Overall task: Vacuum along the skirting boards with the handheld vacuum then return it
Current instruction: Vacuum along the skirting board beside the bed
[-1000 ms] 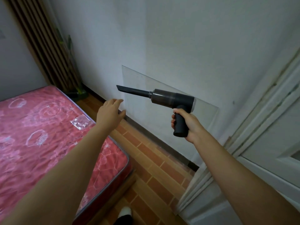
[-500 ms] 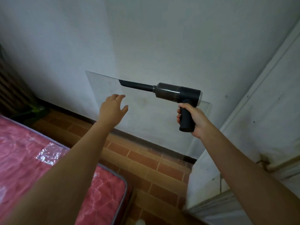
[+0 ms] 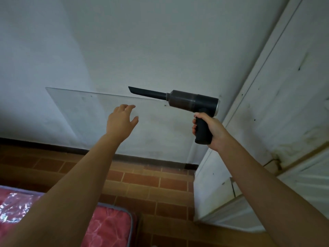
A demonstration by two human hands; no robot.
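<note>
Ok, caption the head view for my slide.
Right hand grips dark grey handheld vacuum; open left hand reaches toward clear leaning panel.

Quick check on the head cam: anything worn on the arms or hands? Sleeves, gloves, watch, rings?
Nothing worn that shows. Both forearms are bare to the bottom frame edge, with no sleeve cuff in view. The left hand and right hand have no gloves, and neither wrist has a watch or band. No rings or markings can be made out.

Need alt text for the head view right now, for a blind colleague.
Right hand grips a dark handheld vacuum, nozzle pointing left. Open left hand reaches toward a clear sheet leaning on the white wall, above the dark skirting board.
</note>
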